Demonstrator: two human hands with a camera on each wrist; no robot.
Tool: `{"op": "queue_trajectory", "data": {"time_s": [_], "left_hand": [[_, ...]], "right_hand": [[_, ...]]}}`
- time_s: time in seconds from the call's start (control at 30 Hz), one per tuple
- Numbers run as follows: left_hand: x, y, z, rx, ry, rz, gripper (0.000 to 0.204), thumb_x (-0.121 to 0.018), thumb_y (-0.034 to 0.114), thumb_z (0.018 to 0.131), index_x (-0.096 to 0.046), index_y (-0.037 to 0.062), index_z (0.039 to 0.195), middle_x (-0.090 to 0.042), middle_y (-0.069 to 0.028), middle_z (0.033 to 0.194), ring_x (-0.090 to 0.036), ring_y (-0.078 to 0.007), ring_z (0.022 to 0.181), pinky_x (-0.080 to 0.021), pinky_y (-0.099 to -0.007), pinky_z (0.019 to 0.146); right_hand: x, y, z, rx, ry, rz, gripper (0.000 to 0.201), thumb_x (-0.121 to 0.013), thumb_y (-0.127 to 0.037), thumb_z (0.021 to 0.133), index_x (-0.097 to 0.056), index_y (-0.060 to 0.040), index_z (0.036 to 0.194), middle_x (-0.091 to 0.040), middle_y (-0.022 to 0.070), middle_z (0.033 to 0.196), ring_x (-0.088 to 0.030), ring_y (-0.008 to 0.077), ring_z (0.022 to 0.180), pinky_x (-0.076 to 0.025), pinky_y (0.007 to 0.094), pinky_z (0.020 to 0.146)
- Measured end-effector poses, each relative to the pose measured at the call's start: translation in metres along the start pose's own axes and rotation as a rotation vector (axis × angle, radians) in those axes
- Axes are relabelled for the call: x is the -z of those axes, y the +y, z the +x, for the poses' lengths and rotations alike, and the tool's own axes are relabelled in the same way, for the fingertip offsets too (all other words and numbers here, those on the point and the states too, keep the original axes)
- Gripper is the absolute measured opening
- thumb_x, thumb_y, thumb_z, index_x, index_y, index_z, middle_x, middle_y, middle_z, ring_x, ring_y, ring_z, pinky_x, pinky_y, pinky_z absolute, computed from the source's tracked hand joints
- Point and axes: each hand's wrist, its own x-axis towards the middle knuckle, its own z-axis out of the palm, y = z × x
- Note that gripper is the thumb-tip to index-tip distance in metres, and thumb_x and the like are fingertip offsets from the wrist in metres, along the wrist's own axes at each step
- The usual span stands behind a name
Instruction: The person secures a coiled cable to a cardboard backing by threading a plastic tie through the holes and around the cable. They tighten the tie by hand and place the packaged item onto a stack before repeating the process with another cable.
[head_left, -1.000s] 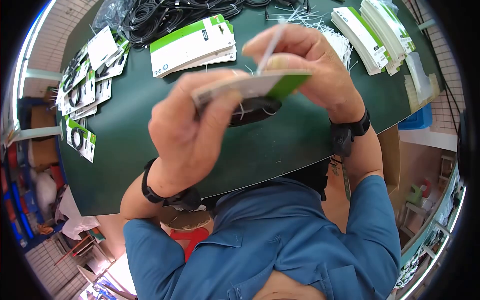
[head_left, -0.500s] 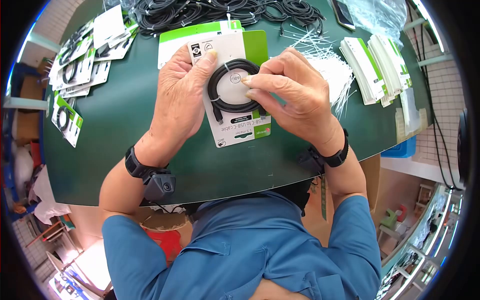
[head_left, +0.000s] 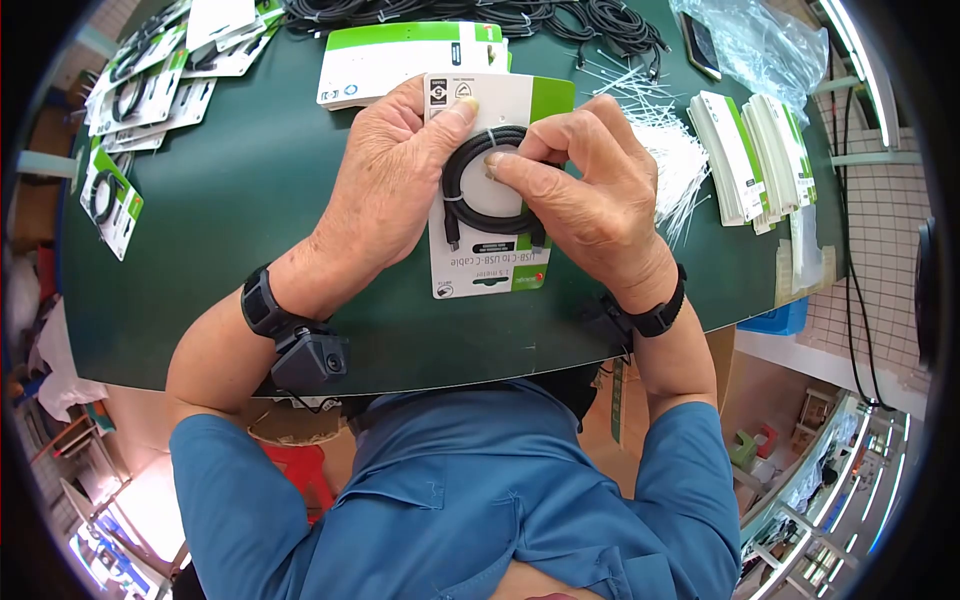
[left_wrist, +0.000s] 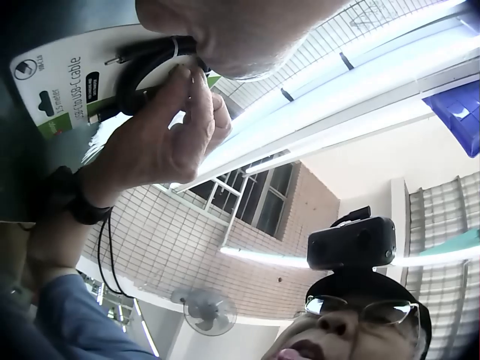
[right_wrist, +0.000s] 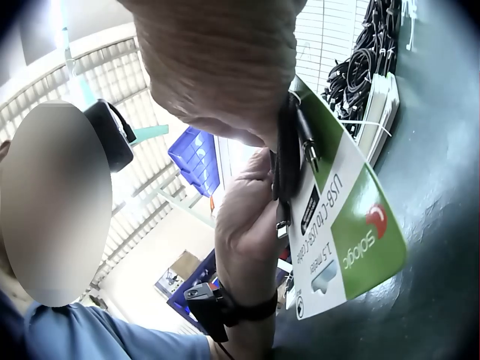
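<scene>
A white and green USB-C cable card (head_left: 505, 95) is held over the table, its printed face up. My left hand (head_left: 385, 180) grips its left edge, thumb on the front. On the card lies a coiled black cable (head_left: 465, 215), with white ties at its top and left side. My right hand (head_left: 600, 190) is over the coil's right part, thumb and index finger pinched together inside the ring. Their fingertips largely hide what they pinch; it looks like the end of a cable tie. A white cable tie (right_wrist: 367, 124) juts out behind the card in the right wrist view.
Printed cards (head_left: 400, 60) lie stacked behind my hands. Loose white cable ties (head_left: 665, 160) are heaped right of them, beside more card stacks (head_left: 725, 160). Carded cables (head_left: 140, 90) pile up at left; black cables (head_left: 450, 15) and a phone (head_left: 700, 45) lie along the back.
The card was tilted edge-on with a white cable tie in my right hand; it has been turned face up. My right fingers have moved to the coil's front and pinch inside the ring.
</scene>
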Motion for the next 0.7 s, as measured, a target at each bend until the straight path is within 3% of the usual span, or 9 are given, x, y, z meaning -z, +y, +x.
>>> {"op": "queue_trajectory", "data": {"time_s": [0.13, 0.33, 0.4, 0.57, 0.7], "left_hand": [[-0.001, 0.002, -0.001, 0.003, -0.02, 0.007, 0.025, -0.056, 0.014, 0.106, -0.064, -0.0025, 0.122, -0.073, -0.0092, 0.109, -0.068, -0.0089, 0.092, -0.057, -0.0253, 0.081], [-0.009, 0.013, -0.008, -0.03, -0.052, 0.141, 0.03, -0.067, 0.014, 0.1, -0.064, -0.0019, 0.125, -0.072, -0.0073, 0.11, -0.067, -0.0084, 0.095, -0.056, -0.0254, 0.085], [-0.011, 0.014, -0.01, -0.137, -0.1, 0.24, 0.033, -0.072, 0.012, 0.095, -0.064, -0.0019, 0.125, -0.072, -0.0063, 0.11, -0.067, -0.0091, 0.097, -0.056, -0.0254, 0.087], [-0.007, 0.015, -0.01, -0.126, -0.137, 0.271, 0.035, -0.071, 0.009, 0.097, -0.062, -0.0026, 0.129, -0.072, -0.0078, 0.115, -0.067, -0.0102, 0.101, -0.056, -0.0267, 0.089], [-0.011, 0.016, -0.01, -0.1, -0.101, 0.135, 0.034, -0.067, 0.009, 0.1, -0.061, -0.0029, 0.131, -0.072, -0.0086, 0.117, -0.067, -0.0108, 0.102, -0.056, -0.0275, 0.09]], "right_hand": [[0.0, 0.001, 0.002, -0.001, 0.008, -0.028, 0.029, -0.077, -0.006, 0.063, -0.074, -0.0134, 0.091, -0.06, -0.0012, 0.085, -0.056, 0.0183, 0.077, -0.05, 0.0275, 0.056], [-0.001, 0.002, 0.002, -0.049, 0.127, -0.003, 0.031, -0.078, -0.002, 0.062, -0.074, -0.0126, 0.09, -0.061, -0.0005, 0.086, -0.056, 0.0183, 0.076, -0.052, 0.0267, 0.057], [0.001, 0.002, 0.003, -0.063, 0.171, 0.01, 0.031, -0.079, -0.001, 0.061, -0.073, -0.012, 0.09, -0.061, -0.0001, 0.087, -0.056, 0.0181, 0.076, -0.051, 0.0266, 0.057], [0.003, 0.003, 0.002, -0.073, 0.213, 0.044, 0.03, -0.079, -0.002, 0.062, -0.073, -0.0114, 0.09, -0.061, 0.0002, 0.087, -0.056, 0.0184, 0.077, -0.05, 0.0278, 0.057], [0.006, 0.0, 0.002, -0.017, 0.218, 0.048, 0.029, -0.077, -0.004, 0.062, -0.073, -0.0117, 0.089, -0.065, 0.0002, 0.092, -0.056, 0.0204, 0.078, -0.047, 0.0317, 0.062]]}}
